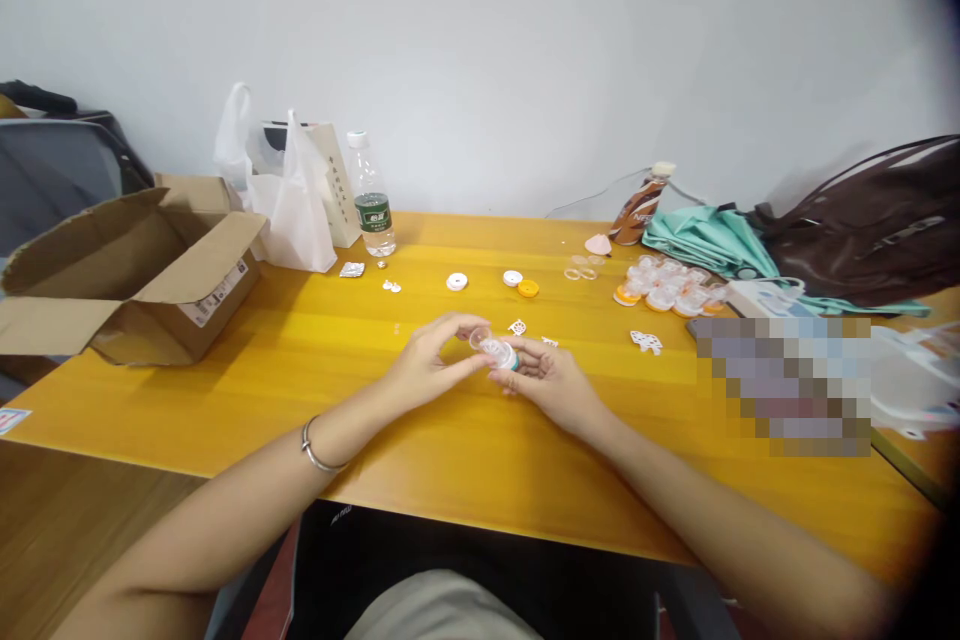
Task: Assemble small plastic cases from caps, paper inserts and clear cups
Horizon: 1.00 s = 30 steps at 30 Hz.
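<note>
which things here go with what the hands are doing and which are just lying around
In use: left hand, right hand, clear capsule, likely capsule pile, loose lids, white cutouts.
Lying about: cardboard box, water bottle, plastic bag, teal umbrella, brown bag.

A small clear capsule with what seems a teal base is held tilted just above the worktop.

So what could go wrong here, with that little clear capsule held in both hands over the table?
1. The small clear capsule is pinched only at the fingertips of the left hand and right hand; it might slip and roll across the table.
2. The tiny white pieces lie loose right beside the hands; a careless wrist could probably sweep them aside.
</note>
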Tool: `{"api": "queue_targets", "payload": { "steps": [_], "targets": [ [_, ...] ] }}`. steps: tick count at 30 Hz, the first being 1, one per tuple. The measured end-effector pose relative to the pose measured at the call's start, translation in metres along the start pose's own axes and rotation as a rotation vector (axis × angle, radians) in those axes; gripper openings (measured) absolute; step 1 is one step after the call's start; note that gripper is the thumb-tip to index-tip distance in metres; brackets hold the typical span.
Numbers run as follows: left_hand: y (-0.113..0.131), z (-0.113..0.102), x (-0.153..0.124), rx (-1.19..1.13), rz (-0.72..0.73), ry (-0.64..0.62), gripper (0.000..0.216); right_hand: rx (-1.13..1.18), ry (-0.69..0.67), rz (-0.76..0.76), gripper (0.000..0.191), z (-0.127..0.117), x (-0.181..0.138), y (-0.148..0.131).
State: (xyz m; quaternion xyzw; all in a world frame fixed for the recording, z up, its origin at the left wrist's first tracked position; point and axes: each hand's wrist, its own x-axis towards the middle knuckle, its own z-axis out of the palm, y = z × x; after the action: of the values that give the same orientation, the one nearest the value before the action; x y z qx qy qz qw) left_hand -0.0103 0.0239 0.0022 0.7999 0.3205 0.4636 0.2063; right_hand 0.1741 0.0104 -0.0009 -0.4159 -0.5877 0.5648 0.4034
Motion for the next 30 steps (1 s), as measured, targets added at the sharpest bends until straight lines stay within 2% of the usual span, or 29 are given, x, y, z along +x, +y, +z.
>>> {"api": "queue_targets", "payload": {
  "steps": [6, 14, 22, 27, 30],
  "targets": [
    [0.0013, -0.0007, -0.0012, -0.003, -0.014, -0.054, 0.027, -0.01, -0.023, -0.024, 0.041, 0.002, -0.0016, -0.0009],
    [0.0003, -0.0034, 0.0006, -0.24, -0.174, -0.154, 0.028, 0.005, -0.147, 0.052, 0.032, 0.0001, -0.003, 0.002],
    [0.0056, -0.0099, 0.003, -0.421, -0.236, -0.251, 0.031, 0.126, -0.205, 0.095, 0.025, 0.0011, -0.0045, -0.0024],
    [0.0068, -0.006, 0.0034, -0.371, -0.236, -0.166, 0.031, 0.117, -0.205, 0.131, 0.026, 0.0004, -0.0046, -0.0019],
    [0.0038, -0.0063, 0.0031, -0.449, -0.27, -0.232, 0.029, 0.136, -0.261, 0.168, 0.027, 0.0012, -0.006, -0.0015]
  ]
}}
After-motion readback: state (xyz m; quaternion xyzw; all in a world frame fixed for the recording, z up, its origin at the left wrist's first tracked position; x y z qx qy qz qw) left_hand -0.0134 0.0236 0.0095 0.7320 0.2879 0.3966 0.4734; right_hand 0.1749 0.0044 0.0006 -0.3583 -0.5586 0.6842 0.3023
